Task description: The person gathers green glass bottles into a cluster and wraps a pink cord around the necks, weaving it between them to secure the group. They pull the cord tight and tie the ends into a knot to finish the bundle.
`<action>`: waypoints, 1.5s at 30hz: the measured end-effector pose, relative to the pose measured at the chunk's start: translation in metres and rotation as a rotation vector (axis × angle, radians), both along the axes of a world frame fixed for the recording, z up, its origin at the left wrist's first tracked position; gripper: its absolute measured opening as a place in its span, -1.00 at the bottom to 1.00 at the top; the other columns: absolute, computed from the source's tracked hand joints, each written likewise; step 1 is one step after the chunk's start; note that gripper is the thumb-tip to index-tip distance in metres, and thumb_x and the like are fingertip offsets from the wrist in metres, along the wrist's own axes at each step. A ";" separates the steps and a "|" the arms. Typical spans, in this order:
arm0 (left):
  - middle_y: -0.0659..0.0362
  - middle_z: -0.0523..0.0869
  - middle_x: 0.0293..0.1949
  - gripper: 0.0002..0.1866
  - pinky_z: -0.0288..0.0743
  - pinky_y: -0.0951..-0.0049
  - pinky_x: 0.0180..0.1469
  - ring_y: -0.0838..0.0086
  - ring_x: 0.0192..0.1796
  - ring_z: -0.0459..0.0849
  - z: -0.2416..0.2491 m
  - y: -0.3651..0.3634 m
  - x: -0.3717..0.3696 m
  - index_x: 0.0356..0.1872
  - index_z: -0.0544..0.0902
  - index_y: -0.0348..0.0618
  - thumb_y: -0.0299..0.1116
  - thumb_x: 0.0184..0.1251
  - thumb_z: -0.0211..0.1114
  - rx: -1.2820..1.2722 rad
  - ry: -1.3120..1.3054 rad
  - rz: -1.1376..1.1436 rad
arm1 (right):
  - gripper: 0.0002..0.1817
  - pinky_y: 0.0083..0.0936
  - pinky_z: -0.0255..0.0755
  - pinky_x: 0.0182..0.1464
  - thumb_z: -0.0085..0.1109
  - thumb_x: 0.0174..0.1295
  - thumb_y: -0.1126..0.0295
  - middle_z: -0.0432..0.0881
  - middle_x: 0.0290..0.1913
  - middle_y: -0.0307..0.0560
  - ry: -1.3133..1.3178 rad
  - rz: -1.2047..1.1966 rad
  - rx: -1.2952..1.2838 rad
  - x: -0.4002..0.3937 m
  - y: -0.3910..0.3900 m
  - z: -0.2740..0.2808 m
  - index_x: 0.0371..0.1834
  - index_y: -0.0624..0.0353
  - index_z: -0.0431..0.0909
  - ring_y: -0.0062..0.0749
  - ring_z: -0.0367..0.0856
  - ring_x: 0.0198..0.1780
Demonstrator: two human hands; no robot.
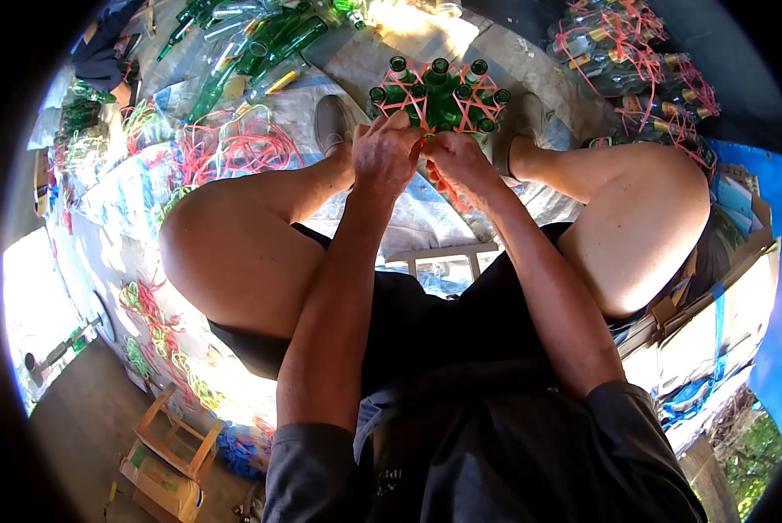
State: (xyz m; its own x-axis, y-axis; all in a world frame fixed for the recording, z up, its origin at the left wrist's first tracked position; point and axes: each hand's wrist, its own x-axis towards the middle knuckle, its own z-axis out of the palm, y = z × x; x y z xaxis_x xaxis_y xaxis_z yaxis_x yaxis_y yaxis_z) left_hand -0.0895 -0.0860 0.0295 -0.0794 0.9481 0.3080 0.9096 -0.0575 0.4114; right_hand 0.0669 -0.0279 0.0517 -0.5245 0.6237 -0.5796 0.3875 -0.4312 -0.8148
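Note:
Several green glass bottles (443, 98) stand upright in a cluster between my feet, with pink cord (479, 108) laced around and between their necks. At the near edge of the cluster, my left hand (386, 153) has its fingers bent and pressed together on the pink cord. Close beside it, my right hand (457, 166) pinches the same cord, and a loose red-pink length hangs below its palm. The fingertips of both hands nearly meet. Where the cord passes between the fingers is too small to make out.
Loose green and clear bottles (265, 44) lie at the upper left, above tangled pink cord (234, 150). Cord-tied bottles (622, 52) are at the upper right. A wooden stool (175, 440) stands lower left; flattened cardboard (700, 318) lies right. Part of another person (103, 52) shows upper left.

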 end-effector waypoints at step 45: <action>0.16 0.79 -0.16 -0.89 0.62 -0.03 -0.02 0.00 -0.06 0.68 -0.007 0.020 -0.003 -0.27 0.81 -0.04 -0.35 0.26 0.35 -0.005 -0.185 0.103 | -0.79 -0.25 0.53 -0.23 0.28 0.41 0.29 0.69 -0.37 -0.06 -0.224 0.218 0.751 0.029 0.051 0.020 -0.13 0.22 0.70 -0.36 0.66 -0.32</action>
State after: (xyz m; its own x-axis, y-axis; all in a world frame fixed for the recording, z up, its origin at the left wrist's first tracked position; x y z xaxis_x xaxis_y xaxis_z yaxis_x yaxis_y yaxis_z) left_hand -0.0927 -0.0665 0.0229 -0.2310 0.9334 0.2746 0.8195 0.0345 0.5721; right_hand 0.0957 0.0229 0.0720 -0.6004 0.7850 -0.1527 0.5877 0.3036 -0.7500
